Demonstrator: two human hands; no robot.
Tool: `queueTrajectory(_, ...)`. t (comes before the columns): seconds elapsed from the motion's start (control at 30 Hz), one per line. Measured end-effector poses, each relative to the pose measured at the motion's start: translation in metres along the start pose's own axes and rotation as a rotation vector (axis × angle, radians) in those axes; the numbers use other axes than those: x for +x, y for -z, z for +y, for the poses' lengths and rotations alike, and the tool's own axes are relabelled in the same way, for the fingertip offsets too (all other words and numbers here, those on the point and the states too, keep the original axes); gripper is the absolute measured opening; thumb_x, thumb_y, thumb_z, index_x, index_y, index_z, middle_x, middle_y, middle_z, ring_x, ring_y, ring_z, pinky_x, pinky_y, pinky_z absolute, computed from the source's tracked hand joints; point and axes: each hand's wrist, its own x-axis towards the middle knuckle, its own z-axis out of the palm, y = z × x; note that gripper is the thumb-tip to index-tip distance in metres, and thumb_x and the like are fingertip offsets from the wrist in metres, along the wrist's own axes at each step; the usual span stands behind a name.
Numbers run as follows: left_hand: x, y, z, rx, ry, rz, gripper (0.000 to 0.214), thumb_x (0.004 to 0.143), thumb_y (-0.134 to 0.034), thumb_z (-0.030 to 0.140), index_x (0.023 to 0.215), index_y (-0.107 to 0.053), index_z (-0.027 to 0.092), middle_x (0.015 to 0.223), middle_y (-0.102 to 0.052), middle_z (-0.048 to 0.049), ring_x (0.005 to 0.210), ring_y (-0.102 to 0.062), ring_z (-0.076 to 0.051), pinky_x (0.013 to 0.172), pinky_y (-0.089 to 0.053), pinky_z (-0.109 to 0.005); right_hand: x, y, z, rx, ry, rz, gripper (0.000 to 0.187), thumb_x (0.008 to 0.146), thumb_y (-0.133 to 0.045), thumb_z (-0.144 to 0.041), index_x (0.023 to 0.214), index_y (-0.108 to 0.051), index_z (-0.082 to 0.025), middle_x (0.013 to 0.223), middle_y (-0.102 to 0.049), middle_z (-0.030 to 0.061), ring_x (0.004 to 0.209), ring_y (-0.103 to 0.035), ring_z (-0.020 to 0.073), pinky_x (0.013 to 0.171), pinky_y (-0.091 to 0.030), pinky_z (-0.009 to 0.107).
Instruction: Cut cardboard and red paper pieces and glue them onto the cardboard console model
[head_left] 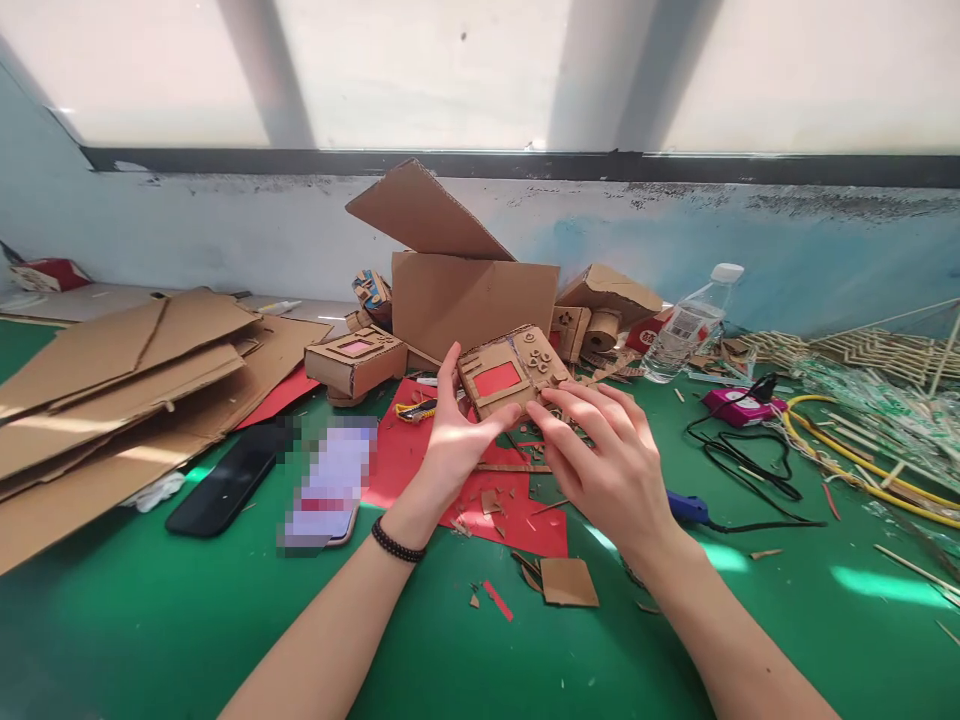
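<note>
Holding a small cardboard game console (512, 373) above the green table (187, 620), I grip its left end with my left hand (454, 440), thumb on the front face and fingers curled behind it, a black bead bracelet (396, 543) on that wrist. My right hand (600, 455) clasps the console's near right corner, fingers bent over the edge. The model has a red screen panel and raised cardboard buttons on its right side. Under my hands lies a red paper sheet (525, 520) with cardboard scraps strewn on it. A second cardboard console (355, 362) sits to the far left of mine, with flat cardboard sheets (112, 400) stacked further left. A black phone (229, 480) lies near left, and a water bottle (690, 325) lies far right.
</note>
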Motion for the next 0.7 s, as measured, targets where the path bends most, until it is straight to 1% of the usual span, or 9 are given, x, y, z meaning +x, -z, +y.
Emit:
queueTrajectory(0.07,-0.0004,-0.002,0.0016,-0.028,0.046,0.014,0.11,0.068,-0.095,0.017,0.159,-0.037,0.038,0.153,-0.053,-0.0082,0.142,-0.054,-0.029,0.12,-0.044,-0.042,-0.0008,0.0004,0.0,-0.016,-0.007,-0.008,0.037,0.099,-0.063,-0.014,0.133,-0.065,-0.026,0.129,-0.072,0.0102,0.128,-0.064,0.0274,0.116,-0.044,0.05)
queueTrajectory(0.13,-0.001,-0.0037,0.0036,-0.045,0.084,0.02,0.109,0.068,-0.094,0.016,0.159,-0.037,0.039,0.151,-0.055,-0.0074,0.141,-0.056,-0.029,0.12,-0.045,-0.042,-0.0003,0.0005,-0.0008,-0.032,-0.004,-0.012,0.035,0.099,-0.064,-0.015,0.132,-0.067,-0.025,0.13,-0.071,0.012,0.129,-0.062,0.0286,0.114,-0.046,0.051)
queueTrajectory(0.3,-0.0036,-0.0058,0.0075,-0.083,0.113,0.009,0.089,0.083,-0.083,0.024,0.158,-0.038,0.04,0.153,-0.055,-0.0054,0.142,-0.055,-0.028,0.12,-0.045,-0.043,-0.0004,-0.001,-0.0025,-0.057,-0.021,-0.012,0.033,0.099,-0.065,-0.015,0.13,-0.069,-0.025,0.132,-0.069,0.0129,0.132,-0.061,0.0304,0.114,-0.046,0.051)
queueTrajectory(0.37,-0.0043,-0.0058,0.0074,-0.088,0.111,-0.004,0.086,0.085,-0.079,0.022,0.158,-0.037,0.04,0.154,-0.055,-0.005,0.143,-0.054,-0.028,0.12,-0.045,-0.043,-0.0014,-0.0018,-0.0022,-0.053,-0.028,-0.016,0.033,0.099,-0.064,-0.015,0.129,-0.069,-0.025,0.132,-0.068,0.0127,0.132,-0.06,0.0305,0.114,-0.046,0.051)
queueTrajectory(0.5,-0.0051,-0.006,0.0065,-0.069,0.065,-0.012,0.096,0.077,-0.084,0.015,0.158,-0.039,0.04,0.156,-0.052,-0.006,0.142,-0.055,-0.029,0.12,-0.045,-0.043,-0.0033,-0.0026,-0.0005,-0.034,-0.045,-0.015,0.033,0.099,-0.062,-0.015,0.129,-0.069,-0.025,0.132,-0.067,0.0131,0.131,-0.06,0.0309,0.112,-0.047,0.051)
queueTrajectory(0.7,-0.006,-0.0082,0.0081,-0.045,0.068,-0.003,0.106,0.07,-0.091,0.014,0.159,-0.038,0.039,0.155,-0.052,-0.0064,0.141,-0.055,-0.03,0.118,-0.047,-0.042,-0.0024,-0.0013,-0.0017,0.007,-0.067,-0.007,0.034,0.098,-0.059,-0.012,0.128,-0.069,-0.025,0.128,-0.067,0.0129,0.13,-0.061,0.0307,0.112,-0.047,0.052)
